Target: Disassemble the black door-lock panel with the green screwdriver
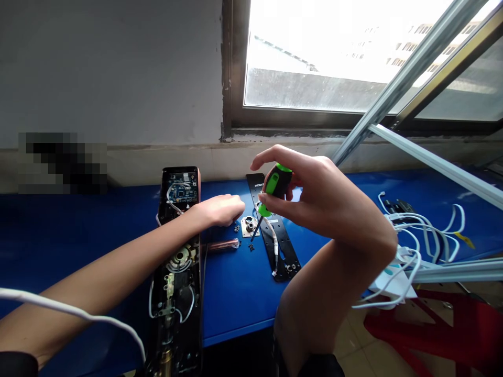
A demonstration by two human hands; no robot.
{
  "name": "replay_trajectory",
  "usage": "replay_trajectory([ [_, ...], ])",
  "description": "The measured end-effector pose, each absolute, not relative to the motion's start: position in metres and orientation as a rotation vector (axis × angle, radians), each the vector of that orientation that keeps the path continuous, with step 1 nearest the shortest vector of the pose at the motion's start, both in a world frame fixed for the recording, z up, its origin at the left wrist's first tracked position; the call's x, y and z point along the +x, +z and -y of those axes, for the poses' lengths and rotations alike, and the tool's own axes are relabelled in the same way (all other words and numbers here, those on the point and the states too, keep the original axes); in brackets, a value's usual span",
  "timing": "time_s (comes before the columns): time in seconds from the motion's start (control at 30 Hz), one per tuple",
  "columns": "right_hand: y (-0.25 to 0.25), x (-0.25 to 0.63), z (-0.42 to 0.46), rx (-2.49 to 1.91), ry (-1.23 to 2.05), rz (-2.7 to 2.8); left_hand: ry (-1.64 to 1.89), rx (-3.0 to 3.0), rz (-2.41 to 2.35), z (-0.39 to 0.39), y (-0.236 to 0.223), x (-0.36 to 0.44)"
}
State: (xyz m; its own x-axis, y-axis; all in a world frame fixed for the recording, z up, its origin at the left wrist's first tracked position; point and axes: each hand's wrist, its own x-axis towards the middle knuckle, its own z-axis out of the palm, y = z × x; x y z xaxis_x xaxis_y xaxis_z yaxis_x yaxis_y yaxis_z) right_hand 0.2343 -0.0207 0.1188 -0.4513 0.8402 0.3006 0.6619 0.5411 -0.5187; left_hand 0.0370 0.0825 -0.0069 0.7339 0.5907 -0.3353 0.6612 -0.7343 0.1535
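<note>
My right hand point(314, 191) grips a green and black screwdriver point(277, 181), its shaft slanting down toward a small square metal plate point(249, 226) and dark screws point(251, 247) on the blue table. Just left of the plate, my left hand point(226, 208) is closed with its fingers curled down; anything inside them is hidden. Small silvery screws point(236, 229) lie below that hand. My left forearm crosses over a long open black housing point(181, 288) with a circuit board point(181, 188), wires and metal parts. Behind the screwdriver rests a long black perforated plate point(280, 241) with a white cable.
A copper-coloured handle point(222, 245) lies beside the housing. Tangled white cables point(424, 235) cover the table's right side, near slanting metal bars point(412, 68). A red stool point(444, 324) stands below. Another white cable point(78, 312) crosses my left forearm at the lower left.
</note>
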Motion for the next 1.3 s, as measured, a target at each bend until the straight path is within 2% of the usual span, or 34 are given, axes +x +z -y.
replay_trajectory([
  [0.27,0.117,0.232,0.018,-1.203,0.451,2.272,-0.365,2.668,-0.956,-0.079,-0.013,0.040],
  [0.43,0.115,0.228,0.015,-1.222,0.416,2.289,-0.315,2.670,-0.988,-0.072,0.004,0.033],
  [0.7,0.115,0.206,0.012,-1.286,0.356,2.355,0.120,2.810,-0.996,-0.034,0.033,-0.017],
  [0.9,0.112,0.179,0.010,-1.272,0.236,2.464,0.533,2.918,-0.936,0.002,0.015,-0.055],
  [1.3,0.068,0.153,0.039,-1.594,0.181,2.334,0.634,2.939,-0.840,0.026,-0.007,-0.074],
])
